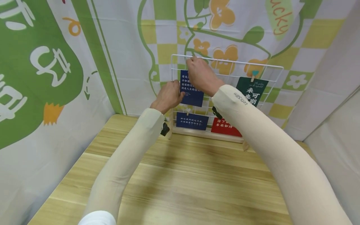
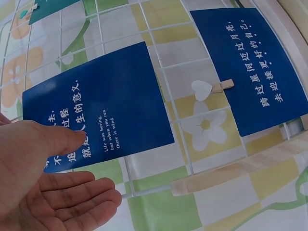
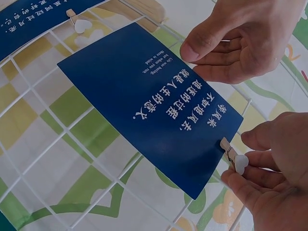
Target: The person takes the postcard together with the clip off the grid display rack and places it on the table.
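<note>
A dark blue card [image 1: 192, 97] with white writing hangs against a white wire grid [image 1: 236, 62]. At its top edge sits a small wooden clothespin [image 3: 228, 153] with a white heart [image 3: 241, 163]. My right hand [image 1: 202, 75] pinches this clothespin between thumb and fingers. Beside the card's left edge is my left hand [image 1: 168, 95], its fingers relaxed and its thumb [image 2: 62, 137] overlapping the card in the left wrist view. A second blue card [image 1: 192, 121] hangs below, held by another heart clothespin [image 2: 222, 86].
The grid stands in a wooden base [image 1: 208, 135] on a wood-grain table [image 1: 180, 181]. To the right hang a green card [image 1: 250, 90] with a teal heart clip and a red card [image 1: 225, 126], partly behind my right sleeve. Patterned curtain [image 1: 123, 62] closes off the back and left.
</note>
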Demonstrator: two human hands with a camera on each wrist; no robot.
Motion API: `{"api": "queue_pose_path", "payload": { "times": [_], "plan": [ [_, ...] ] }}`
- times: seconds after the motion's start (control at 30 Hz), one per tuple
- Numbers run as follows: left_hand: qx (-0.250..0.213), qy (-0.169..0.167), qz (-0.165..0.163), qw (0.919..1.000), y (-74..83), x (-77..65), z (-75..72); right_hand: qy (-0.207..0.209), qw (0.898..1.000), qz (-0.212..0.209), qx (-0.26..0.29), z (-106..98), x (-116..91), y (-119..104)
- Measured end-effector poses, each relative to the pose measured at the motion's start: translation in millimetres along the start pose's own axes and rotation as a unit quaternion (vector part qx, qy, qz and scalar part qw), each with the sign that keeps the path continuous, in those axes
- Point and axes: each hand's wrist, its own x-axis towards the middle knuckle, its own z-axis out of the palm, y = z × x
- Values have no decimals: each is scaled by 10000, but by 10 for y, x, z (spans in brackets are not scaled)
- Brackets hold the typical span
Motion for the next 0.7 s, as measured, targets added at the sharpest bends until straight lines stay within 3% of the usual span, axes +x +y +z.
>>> {"api": "queue_pose_path", "payload": {
  "times": [0.37, 0.7],
  "plan": [
    [-65, 31, 11, 10000, -4, 17, 35, -46, 10000, 39, -25, -15, 24, 15],
    [85, -34, -79, 9999, -10, 66, 71, 262, 9996, -114, 80, 1, 61, 37]
  ]
}}
